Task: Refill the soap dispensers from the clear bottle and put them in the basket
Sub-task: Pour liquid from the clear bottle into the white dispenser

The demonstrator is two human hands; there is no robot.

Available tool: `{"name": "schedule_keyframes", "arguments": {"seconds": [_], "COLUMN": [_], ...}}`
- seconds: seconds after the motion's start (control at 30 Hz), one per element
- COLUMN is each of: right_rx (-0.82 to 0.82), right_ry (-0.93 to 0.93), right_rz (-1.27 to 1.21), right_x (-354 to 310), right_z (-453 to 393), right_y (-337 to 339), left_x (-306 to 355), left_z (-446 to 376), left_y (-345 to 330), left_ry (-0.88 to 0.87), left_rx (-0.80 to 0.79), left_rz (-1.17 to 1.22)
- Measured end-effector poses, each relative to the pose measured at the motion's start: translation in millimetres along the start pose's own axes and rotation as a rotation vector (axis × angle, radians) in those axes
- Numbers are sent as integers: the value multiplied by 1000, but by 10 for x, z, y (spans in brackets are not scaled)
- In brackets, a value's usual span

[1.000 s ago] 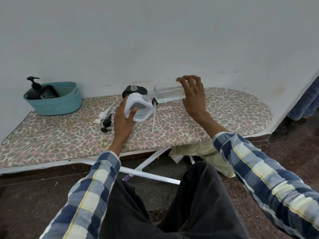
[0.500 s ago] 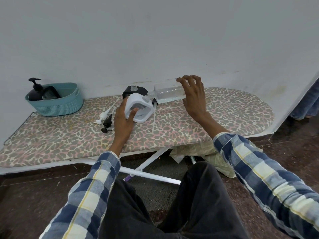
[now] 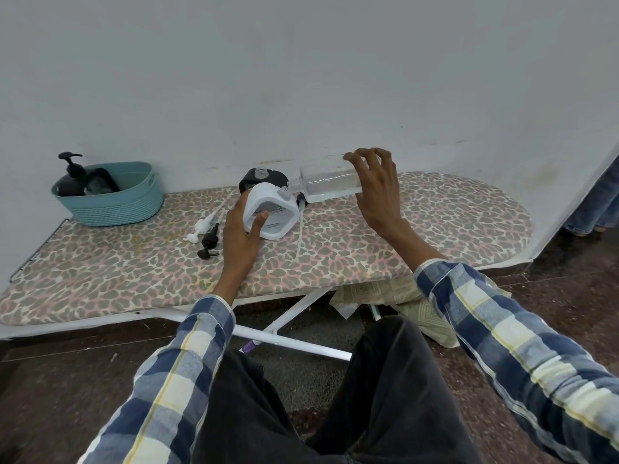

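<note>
My left hand (image 3: 242,229) grips a white soap dispenser (image 3: 273,212), tilted on the leopard-print board (image 3: 435,226). My right hand (image 3: 376,189) holds the clear bottle (image 3: 323,186) almost level, its neck at the white dispenser's opening. Behind them stands a black dispenser (image 3: 264,178) with an open top. A white pump head (image 3: 202,226) and a black pump head (image 3: 209,241) lie loose to the left. The teal basket (image 3: 114,199) at the far left holds a black pump dispenser (image 3: 72,177).
A white dip tube (image 3: 299,232) lies on the board in front of the bottle. The wall runs close behind the board. White folding legs (image 3: 291,343) and folded paper (image 3: 402,296) sit under its front edge. Someone's jeans-clad leg (image 3: 599,202) shows at far right.
Both hands hold nearly the same pose. The clear bottle stays tipped at the white dispenser's opening; only the view shifts slightly.
</note>
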State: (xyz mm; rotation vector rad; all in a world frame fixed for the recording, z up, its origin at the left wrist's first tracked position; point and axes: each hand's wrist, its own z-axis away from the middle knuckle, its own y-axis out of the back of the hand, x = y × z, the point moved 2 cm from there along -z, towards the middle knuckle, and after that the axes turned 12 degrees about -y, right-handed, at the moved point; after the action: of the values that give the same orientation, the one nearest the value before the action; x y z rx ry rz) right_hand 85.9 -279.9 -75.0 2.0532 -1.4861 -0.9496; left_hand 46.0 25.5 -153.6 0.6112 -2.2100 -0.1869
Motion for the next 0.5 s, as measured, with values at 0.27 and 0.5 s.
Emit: {"name": "schedule_keyframes", "arguments": {"seconds": [0.27, 0.5], "right_rx": [10, 21], "right_ry": [0, 7], "right_rz": [-9, -42], "right_x": [-1, 23], "right_z": [11, 15], "right_y": [-4, -8], "left_x": [-13, 40], "left_z": [-4, -9], "left_y": [0, 5], "left_ry": [11, 3], "left_rx": [0, 9], "left_rz": [0, 21]}}
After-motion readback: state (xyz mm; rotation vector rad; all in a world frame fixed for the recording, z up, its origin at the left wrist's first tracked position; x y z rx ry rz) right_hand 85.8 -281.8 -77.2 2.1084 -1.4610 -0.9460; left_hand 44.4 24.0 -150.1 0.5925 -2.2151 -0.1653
